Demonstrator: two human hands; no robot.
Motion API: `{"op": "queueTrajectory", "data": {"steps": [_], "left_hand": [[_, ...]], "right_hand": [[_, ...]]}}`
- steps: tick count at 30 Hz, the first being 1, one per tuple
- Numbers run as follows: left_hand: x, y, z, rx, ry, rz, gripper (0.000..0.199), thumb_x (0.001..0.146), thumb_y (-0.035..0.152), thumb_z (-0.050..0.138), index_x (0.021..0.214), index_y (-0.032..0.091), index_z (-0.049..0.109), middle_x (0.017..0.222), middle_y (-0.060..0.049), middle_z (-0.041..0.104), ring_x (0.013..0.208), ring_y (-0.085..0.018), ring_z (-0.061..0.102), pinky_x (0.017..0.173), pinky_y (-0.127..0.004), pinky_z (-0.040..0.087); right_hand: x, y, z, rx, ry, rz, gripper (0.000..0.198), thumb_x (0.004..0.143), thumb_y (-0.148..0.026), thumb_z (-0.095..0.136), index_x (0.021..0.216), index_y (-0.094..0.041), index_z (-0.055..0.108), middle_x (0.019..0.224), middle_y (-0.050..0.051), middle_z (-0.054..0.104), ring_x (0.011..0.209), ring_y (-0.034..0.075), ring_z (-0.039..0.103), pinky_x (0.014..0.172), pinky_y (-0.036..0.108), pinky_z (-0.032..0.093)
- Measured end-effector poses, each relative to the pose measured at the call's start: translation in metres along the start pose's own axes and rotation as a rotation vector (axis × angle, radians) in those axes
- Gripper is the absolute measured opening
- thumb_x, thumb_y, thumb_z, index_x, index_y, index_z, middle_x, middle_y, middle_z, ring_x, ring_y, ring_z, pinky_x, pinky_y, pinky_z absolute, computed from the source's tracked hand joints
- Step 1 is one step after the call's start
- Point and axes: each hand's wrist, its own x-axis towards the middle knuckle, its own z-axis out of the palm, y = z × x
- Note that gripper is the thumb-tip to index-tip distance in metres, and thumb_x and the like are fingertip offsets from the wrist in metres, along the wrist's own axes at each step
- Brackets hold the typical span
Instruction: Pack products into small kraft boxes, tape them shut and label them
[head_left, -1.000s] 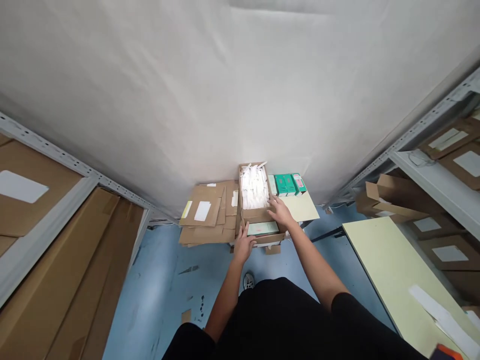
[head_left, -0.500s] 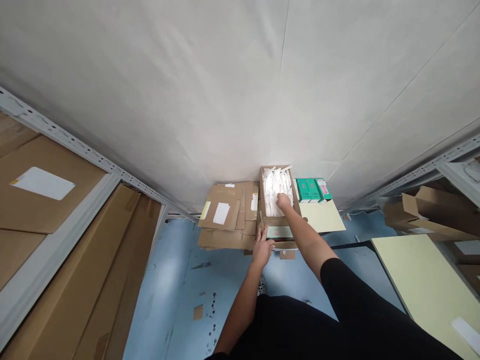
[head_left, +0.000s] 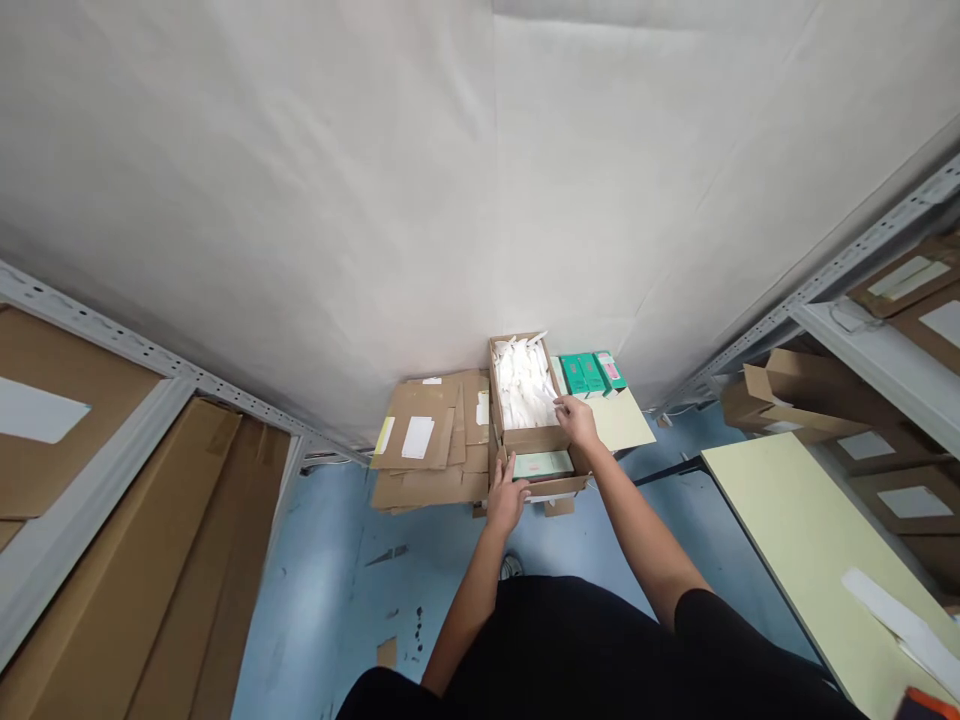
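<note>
1. Filling the packet box, white packets lie in a loose heap, a few poking above its far rim.
2. Half a second ago the right hand was in among the packets; now it is at the packet box's right rim, toward the front.
3. Its thumb and fingertips look drawn together beside the heap; whether they pinch a packet, I cannot tell.
4. My reading is that the right hand is dealing with the packets at the heap's edge, while the heap looks about as full as it was.
5. The left hand has stayed at the near box, just in front of the packet box. Its fingers are spread over the left front corner, which I take to be steadying.
6. So the packets lie beyond the left hand and just beside the right hand's fingertips.
7. In the near box, before the packet box, sits a pale carton.
8. Right of the packet box, green boxes stand on the bench.
9. Left of the packet box lies flattened cardboard.
10. Well right of the packet box are a side bench and a shelf with cartons; behind it rises a pale wall.
</note>
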Motion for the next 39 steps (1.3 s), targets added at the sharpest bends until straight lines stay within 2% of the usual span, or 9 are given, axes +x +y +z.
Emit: {"op": "queueTrajectory", "data": {"steps": [4, 7, 13, 15, 18, 22, 28, 34, 39], "left_hand": [[0.0, 0.021, 0.012, 0.04, -0.01, -0.01, 0.021, 0.095, 0.02, 0.062, 0.104, 0.023, 0.081, 0.177, 0.003, 0.018, 0.163, -0.039, 0.015, 0.122, -0.053, 0.042], [-0.002, 0.042, 0.022, 0.067, 0.009, 0.007, 0.021, 0.096, 0.022, 0.062, 0.106, 0.023, 0.081, 0.177, 0.001, 0.019, 0.163, -0.04, 0.016, 0.12, -0.054, 0.043], [-0.007, 0.103, 0.046, 0.127, 0.06, 0.076, 0.022, 0.098, 0.025, 0.06, 0.102, 0.022, 0.081, 0.177, 0.0, 0.021, 0.162, -0.042, 0.018, 0.118, -0.056, 0.045], [-0.005, 0.128, 0.056, 0.136, 0.063, 0.117, 0.022, 0.098, 0.025, 0.06, 0.101, 0.022, 0.081, 0.177, -0.001, 0.021, 0.162, -0.043, 0.018, 0.119, -0.057, 0.045], [0.001, 0.167, 0.075, 0.133, 0.056, 0.184, 0.022, 0.099, 0.025, 0.059, 0.1, 0.021, 0.08, 0.177, -0.001, 0.022, 0.162, -0.042, 0.018, 0.119, -0.056, 0.046], [0.014, 0.219, 0.107, 0.153, 0.025, 0.264, 0.022, 0.099, 0.024, 0.059, 0.098, 0.021, 0.08, 0.176, -0.003, 0.022, 0.162, -0.042, 0.018, 0.117, -0.056, 0.048], [0.038, 0.302, 0.169, 0.184, -0.028, 0.444, 0.019, 0.095, 0.022, 0.064, 0.105, 0.022, 0.081, 0.176, -0.003, 0.024, 0.162, -0.041, 0.019, 0.123, -0.057, 0.041], [0.057, 0.387, 0.233, 0.2, -0.19, 0.639, 0.02, 0.095, 0.022, 0.065, 0.105, 0.024, 0.082, 0.176, -0.002, 0.022, 0.162, -0.04, 0.019, 0.123, -0.054, 0.042], [0.071, 0.448, 0.287, 0.2, -0.373, 0.772, 0.02, 0.096, 0.023, 0.063, 0.106, 0.024, 0.081, 0.176, 0.0, 0.023, 0.163, -0.039, 0.016, 0.126, -0.056, 0.037]], "right_hand": [[-0.035, -0.003, -0.031, 0.125, 0.158, -0.1, 0.024, 0.092, -0.021, 0.055, 0.105, -0.021, 0.076, 0.109, 0.01, 0.079, 0.099, 0.024, 0.075, 0.092, 0.037, 0.061], [-0.059, 0.0, -0.06, 0.158, 0.206, -0.192, 0.023, 0.097, -0.022, 0.055, 0.109, -0.022, 0.075, 0.117, 0.01, 0.078, 0.11, 0.024, 0.074, 0.099, 0.038, 0.06], [-0.115, 0.041, -0.113, 0.043, -0.078, -0.235, 0.027, 0.094, -0.015, 0.06, 0.115, -0.023, 0.076, 0.128, 0.01, 0.075, 0.123, 0.026, 0.07, 0.107, 0.043, 0.057], [-0.135, 0.061, -0.131, -0.023, -0.134, -0.197, 0.03, 0.089, -0.018, 0.069, 0.118, -0.022, 0.076, 0.144, 0.012, 0.067, 0.137, 0.031, 0.061, 0.115, 0.052, 0.051], [-0.164, 0.089, -0.166, -0.065, -0.111, -0.128, 0.041, 0.088, -0.026, 0.074, 0.129, -0.022, 0.073, 0.16, 0.014, 0.052, 0.151, 0.035, 0.046, 0.122, 0.058, 0.042], [-0.201, 0.121, -0.229, -0.106, -0.008, -0.004, 0.049, 0.091, -0.029, 0.07, 0.14, -0.023, 0.067, 0.162, 0.013, 0.049, 0.151, 0.036, 0.044, 0.121, 0.059, 0.042], [-0.266, 0.17, -0.318, -0.206, 0.171, 0.144, 0.053, 0.092, -0.029, 0.067, 0.144, -0.023, 0.063, 0.165, 0.012, 0.046, 0.154, 0.034, 0.041, 0.124, 0.056, 0.04], [-0.351, 0.224, -0.386, -0.284, 0.349, 0.399, 0.056, 0.092, -0.03, 0.068, 0.147, -0.022, 0.061, 0.166, 0.013, 0.044, 0.156, 0.035, 0.037, 0.125, 0.055, 0.039], [-0.423, 0.253, -0.421, -0.314, 0.51, 0.594, 0.057, 0.092, -0.031, 0.067, 0.148, -0.024, 0.06, 0.166, 0.013, 0.044, 0.154, 0.036, 0.039, 0.124, 0.059, 0.039]]}}
